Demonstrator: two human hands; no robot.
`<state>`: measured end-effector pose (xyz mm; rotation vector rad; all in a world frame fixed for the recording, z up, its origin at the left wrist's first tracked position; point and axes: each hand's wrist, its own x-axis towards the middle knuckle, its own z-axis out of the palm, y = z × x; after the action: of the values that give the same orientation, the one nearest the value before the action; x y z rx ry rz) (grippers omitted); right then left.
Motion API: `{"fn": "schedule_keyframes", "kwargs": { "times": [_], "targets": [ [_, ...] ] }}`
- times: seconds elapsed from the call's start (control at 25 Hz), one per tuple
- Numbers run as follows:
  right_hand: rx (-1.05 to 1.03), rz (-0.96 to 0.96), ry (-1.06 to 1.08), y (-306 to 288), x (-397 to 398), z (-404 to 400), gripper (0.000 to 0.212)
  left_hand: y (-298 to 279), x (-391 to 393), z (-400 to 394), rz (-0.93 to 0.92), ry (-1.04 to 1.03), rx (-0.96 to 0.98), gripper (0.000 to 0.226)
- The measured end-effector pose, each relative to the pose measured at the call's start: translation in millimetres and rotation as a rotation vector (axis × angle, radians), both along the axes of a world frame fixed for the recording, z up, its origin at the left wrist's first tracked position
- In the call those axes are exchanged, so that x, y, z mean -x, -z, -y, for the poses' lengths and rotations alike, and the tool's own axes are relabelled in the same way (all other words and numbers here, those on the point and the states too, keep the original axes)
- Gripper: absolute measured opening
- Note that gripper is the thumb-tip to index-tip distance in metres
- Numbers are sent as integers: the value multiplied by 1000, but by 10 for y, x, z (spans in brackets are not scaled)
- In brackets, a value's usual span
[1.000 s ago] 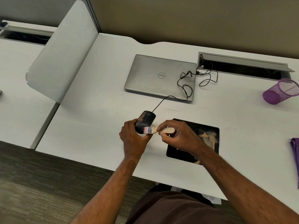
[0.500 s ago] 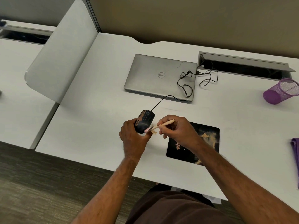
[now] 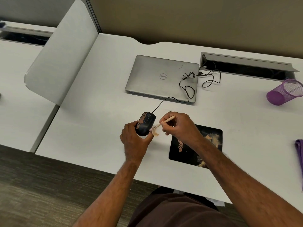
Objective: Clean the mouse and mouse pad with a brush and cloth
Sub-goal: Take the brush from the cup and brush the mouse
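Mouse (image 3: 146, 123) on desk (image 3: 98, 128), dusty, rear cupped in left hand (image 3: 136, 141) | brush (image 3: 164, 122) pinched in right hand (image 3: 178, 126), bristles at mouse's right edge | powder (image 3: 155, 133) just beside | mouse pad (image 3: 211, 133) under right wrist, dusty | cloth (image 3: 299, 149) far right

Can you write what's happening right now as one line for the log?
step: brushing mouse | left hand: grips mouse | right hand: holds brush at mouse side | mouse pad: still dusty

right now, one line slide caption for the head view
Left hand holds a dusty black mouse while the right hand brushes it with a small brush beside the soiled mouse pad.
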<state>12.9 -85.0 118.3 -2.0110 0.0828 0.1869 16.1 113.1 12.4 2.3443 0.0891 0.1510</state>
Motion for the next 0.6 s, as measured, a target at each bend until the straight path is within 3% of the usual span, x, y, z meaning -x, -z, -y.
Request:
{"fn": "schedule_keyframes", "kwargs": {
  "times": [0.36,0.6],
  "targets": [
    [5,10,35,80,30,-7,4,-7,6,-5,-7,1,12,75],
    [-196,-7,77,80,77,-58,9,10,8,-3,-11,6,19,72]
  ]
}}
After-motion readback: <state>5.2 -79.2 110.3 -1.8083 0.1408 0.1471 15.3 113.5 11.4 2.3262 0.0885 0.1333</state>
